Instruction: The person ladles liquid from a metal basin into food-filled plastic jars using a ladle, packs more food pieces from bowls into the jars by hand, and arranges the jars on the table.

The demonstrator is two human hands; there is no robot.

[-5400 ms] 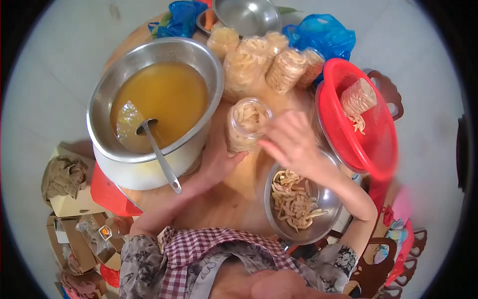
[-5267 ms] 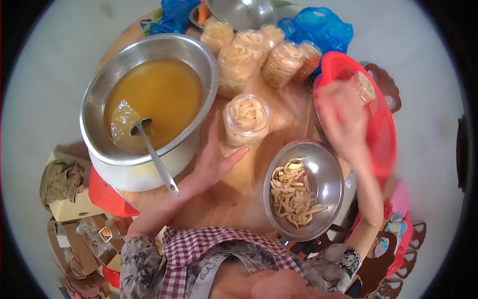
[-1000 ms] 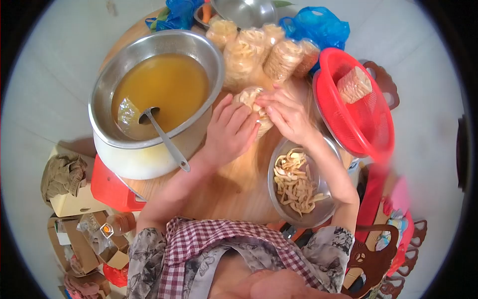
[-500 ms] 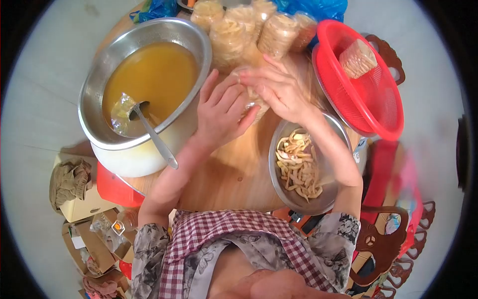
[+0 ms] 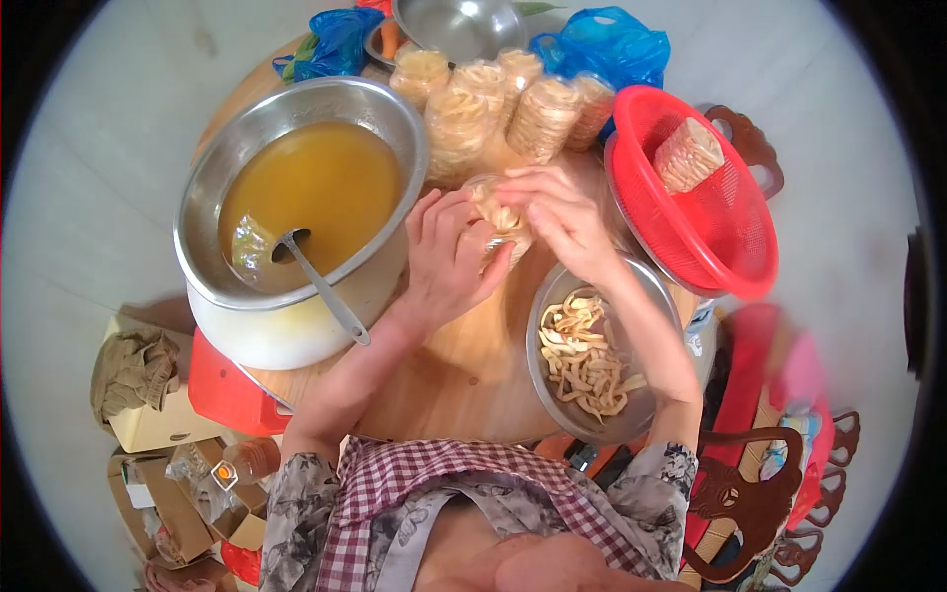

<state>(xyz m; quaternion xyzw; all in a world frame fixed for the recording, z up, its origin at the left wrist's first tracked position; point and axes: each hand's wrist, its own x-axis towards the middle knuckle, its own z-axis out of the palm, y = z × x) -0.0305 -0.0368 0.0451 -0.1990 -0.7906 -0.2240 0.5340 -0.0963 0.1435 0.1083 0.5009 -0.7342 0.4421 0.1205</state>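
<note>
A clear plastic jar packed with pale, cut strips stands near the middle of the wooden table. My left hand curls round its left side, thumb low against the front. At the jar's mouth, my right hand stretches its fingers over the rim from the right, touching the jar or the strips at the top. The right fingertips partly cover the opening. Below my right forearm, a steel bowl holds more loose strips. Several filled jars stand just behind the one at my hands.
At left, a large steel basin of yellowish liquid rests on a white pot, with a ladle leaning over its rim. A red colander at right holds another jar. Blue bags lie behind.
The view has tilted so the far table edge and a steel bowl now show. My right hand's fingers have shifted off the jar's mouth somewhat, exposing the strips inside. The left hand stays on the jar.
</note>
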